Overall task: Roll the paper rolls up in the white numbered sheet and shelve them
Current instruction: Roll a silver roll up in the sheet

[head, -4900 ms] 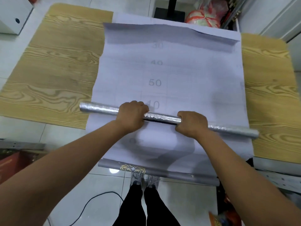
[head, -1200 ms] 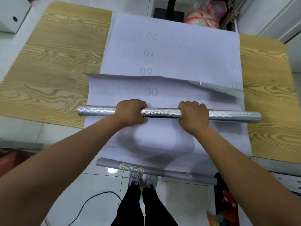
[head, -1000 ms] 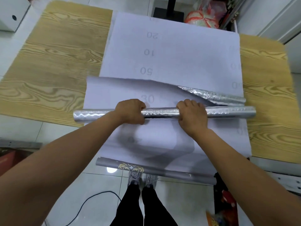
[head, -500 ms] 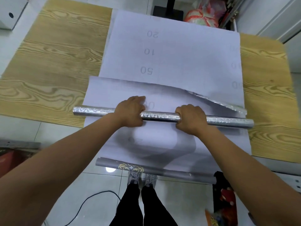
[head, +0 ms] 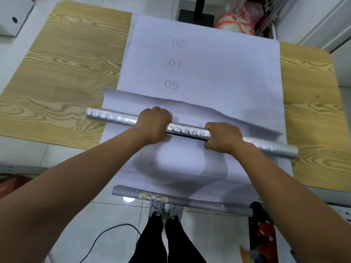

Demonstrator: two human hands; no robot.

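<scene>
A long silver foil-patterned roll [head: 187, 131] lies across the white numbered sheet [head: 209, 69], which is spread over the wooden table [head: 62, 73]. My left hand [head: 153, 124] grips the roll left of its middle and my right hand [head: 223, 137] grips it to the right. The roll slopes down toward the right. Its loose white tail [head: 190, 109] lies on the sheet just beyond the roll. A grey roll with a gold pattern [head: 180, 201] hangs at the sheet's near end, below the table edge.
A white box [head: 13, 18] stands at the far left. A black stand base [head: 195, 16] and a red-and-white bag [head: 235, 23] sit on the floor behind the table. A black cable [head: 106, 236] runs over the floor tiles by my feet.
Over the frames the silver roll has taken up most of its loose sheet, whose free edge has come much closer. In the last half second the roll's right end dropped toward me.
</scene>
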